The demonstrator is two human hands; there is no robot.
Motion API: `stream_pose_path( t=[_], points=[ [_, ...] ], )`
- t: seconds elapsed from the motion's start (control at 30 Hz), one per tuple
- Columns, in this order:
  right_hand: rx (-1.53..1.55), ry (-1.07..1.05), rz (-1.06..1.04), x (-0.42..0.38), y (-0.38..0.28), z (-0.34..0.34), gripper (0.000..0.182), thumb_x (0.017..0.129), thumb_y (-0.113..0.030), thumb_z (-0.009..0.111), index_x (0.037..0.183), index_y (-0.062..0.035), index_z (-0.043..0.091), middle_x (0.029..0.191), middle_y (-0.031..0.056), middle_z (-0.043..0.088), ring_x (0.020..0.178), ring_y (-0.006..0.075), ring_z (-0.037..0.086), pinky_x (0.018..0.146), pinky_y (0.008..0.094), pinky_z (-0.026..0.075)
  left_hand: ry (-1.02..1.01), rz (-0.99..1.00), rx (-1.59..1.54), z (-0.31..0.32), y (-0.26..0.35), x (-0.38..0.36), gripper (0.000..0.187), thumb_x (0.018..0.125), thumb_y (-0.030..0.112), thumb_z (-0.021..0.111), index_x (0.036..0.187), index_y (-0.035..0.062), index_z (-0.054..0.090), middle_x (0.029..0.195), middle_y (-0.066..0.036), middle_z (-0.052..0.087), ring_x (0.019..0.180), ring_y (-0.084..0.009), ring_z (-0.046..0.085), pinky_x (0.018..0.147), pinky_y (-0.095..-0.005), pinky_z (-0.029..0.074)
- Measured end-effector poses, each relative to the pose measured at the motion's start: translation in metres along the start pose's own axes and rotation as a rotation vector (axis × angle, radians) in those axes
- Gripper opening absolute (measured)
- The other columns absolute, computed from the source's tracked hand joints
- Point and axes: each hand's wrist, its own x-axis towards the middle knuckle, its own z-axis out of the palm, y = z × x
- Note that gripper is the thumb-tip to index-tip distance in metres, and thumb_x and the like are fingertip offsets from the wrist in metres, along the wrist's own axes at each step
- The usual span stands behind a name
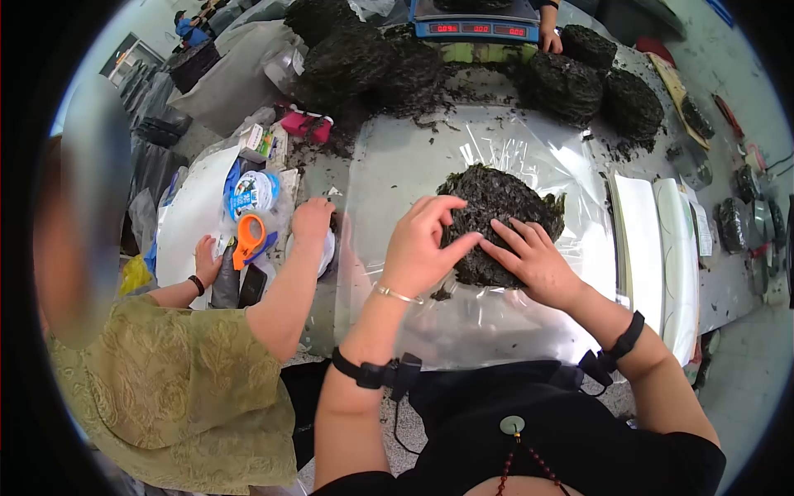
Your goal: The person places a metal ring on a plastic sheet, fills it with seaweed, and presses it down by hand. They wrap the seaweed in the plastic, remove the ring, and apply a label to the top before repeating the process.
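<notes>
A round, dark green-black cake of dried seaweed (496, 194) lies on clear plastic sheeting (397, 182) in front of me. My left hand (423, 241) is at its left edge, fingers bent and thumb stretched out apart from them, with nothing gripped between. Spread over the lower right part of the seaweed, my right hand (536, 263) rests with its fingers apart. A few loose flakes lie by the cake's lower left edge.
Stacked seaweed cakes (564, 87) stand at the back on both sides of a digital scale (475, 21). At left, a co-worker (190, 364) reaches beside an orange tape dispenser (249, 236), a phone (253, 285) and tape rolls. White sheets (641, 248) lie at right.
</notes>
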Motion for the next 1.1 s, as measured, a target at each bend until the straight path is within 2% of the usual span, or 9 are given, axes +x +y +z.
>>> stream_pose_path(
  t=[0.07, 0.17, 0.3, 0.33, 0.47, 0.57, 0.6, 0.73, 1.1],
  points=[
    [-0.066, -0.015, -0.001, -0.002, 0.000, -0.010, 0.075, 0.080, -0.005, 0.064, 0.152, -0.0170, 0.045, 0.155, 0.0176, 0.043, 0.137, 0.0415, 0.044, 0.114, 0.0550, 0.034, -0.141, 0.152, 0.218, 0.001, 0.005, 0.016, 0.040, 0.081, 0.016, 0.085, 0.116, 0.0060, 0.068, 0.077, 0.003, 0.051, 0.058, -0.0050, 0.040, 0.053, -0.0217, 0.035],
    [-0.146, 0.088, -0.086, 0.001, -0.004, -0.032, 0.072, 0.082, -0.005, 0.062, 0.151, -0.0170, 0.046, 0.155, 0.0173, 0.043, 0.137, 0.0417, 0.044, 0.114, 0.0555, 0.034, -0.076, -0.010, 0.159, -0.002, 0.011, 0.034, 0.043, 0.078, 0.017, 0.087, 0.116, 0.0074, 0.069, 0.080, 0.001, 0.052, 0.058, -0.0070, 0.040, 0.054, -0.0243, 0.037],
    [-0.040, -0.049, -0.017, -0.002, 0.011, 0.004, 0.076, 0.079, -0.005, 0.066, 0.151, -0.0178, 0.046, 0.160, 0.0158, 0.036, 0.142, 0.0419, 0.038, 0.117, 0.0568, 0.031, -0.326, -0.057, 0.148, 0.012, -0.010, 0.044, 0.072, 0.068, 0.037, 0.092, 0.126, 0.0078, 0.062, 0.093, -0.007, 0.058, 0.075, -0.0227, 0.056, 0.067, -0.0364, 0.049],
    [-0.031, -0.046, -0.012, 0.000, 0.016, 0.009, 0.081, 0.075, -0.007, 0.071, 0.152, -0.0178, 0.045, 0.162, 0.0149, 0.032, 0.144, 0.0427, 0.035, 0.118, 0.0573, 0.029, -0.413, -0.040, 0.296, 0.018, -0.008, 0.044, 0.100, 0.057, 0.043, 0.096, 0.139, 0.0102, 0.051, 0.103, -0.012, 0.061, 0.085, -0.0276, 0.064, 0.074, -0.0402, 0.055],
    [0.394, -0.197, -0.112, 0.002, 0.037, -0.016, 0.086, 0.071, -0.011, 0.081, 0.150, -0.0149, 0.045, 0.158, 0.0182, 0.036, 0.141, 0.0445, 0.037, 0.117, 0.0552, 0.032, -0.487, -0.081, 0.561, 0.043, -0.037, 0.038, 0.135, 0.045, 0.048, 0.099, 0.152, 0.0141, 0.025, 0.116, -0.021, 0.060, 0.105, -0.0405, 0.067, 0.088, -0.0471, 0.058],
    [0.431, 0.018, 0.121, 0.016, 0.046, -0.040, 0.090, 0.066, -0.019, 0.088, 0.147, -0.0130, 0.048, 0.148, 0.0186, 0.043, 0.137, 0.0451, 0.040, 0.113, 0.0512, 0.039, -0.576, -0.187, 0.606, 0.046, -0.033, 0.050, 0.137, 0.044, 0.049, 0.100, 0.151, 0.0102, 0.024, 0.115, -0.023, 0.060, 0.100, -0.0410, 0.069, 0.087, -0.0452, 0.059],
    [0.335, -0.038, 0.314, 0.022, 0.045, -0.041, 0.102, 0.058, -0.029, 0.094, 0.146, -0.0118, 0.045, 0.135, 0.0206, 0.048, 0.123, 0.0447, 0.054, 0.101, 0.0477, 0.050, -0.607, -0.217, 0.647, 0.048, -0.033, 0.052, 0.138, 0.044, 0.049, 0.100, 0.151, 0.0090, 0.024, 0.115, -0.024, 0.060, 0.099, -0.0404, 0.069, 0.086, -0.0442, 0.060],
    [0.314, -0.269, 0.404, 0.043, 0.067, -0.008, 0.119, 0.052, -0.031, 0.099, 0.149, -0.0105, 0.032, 0.127, 0.0263, 0.047, 0.090, 0.0420, 0.070, 0.081, 0.0467, 0.059, -0.731, -0.288, 0.773, 0.065, -0.032, 0.066, 0.140, 0.042, 0.048, 0.101, 0.150, 0.0053, 0.023, 0.114, -0.024, 0.060, 0.095, -0.0372, 0.071, 0.083, -0.0404, 0.062],
    [0.059, -0.664, 0.621, 0.089, 0.057, 0.033, 0.110, 0.055, -0.021, 0.098, 0.145, -0.0146, 0.034, 0.134, 0.0261, 0.043, 0.091, 0.0355, 0.074, 0.074, 0.0372, 0.063, -0.746, -0.281, 0.676, 0.090, -0.075, 0.063, 0.117, 0.048, 0.037, 0.099, 0.137, 0.0053, 0.030, 0.102, -0.025, 0.066, 0.091, -0.0428, 0.071, 0.078, -0.0469, 0.060]
  ],
)
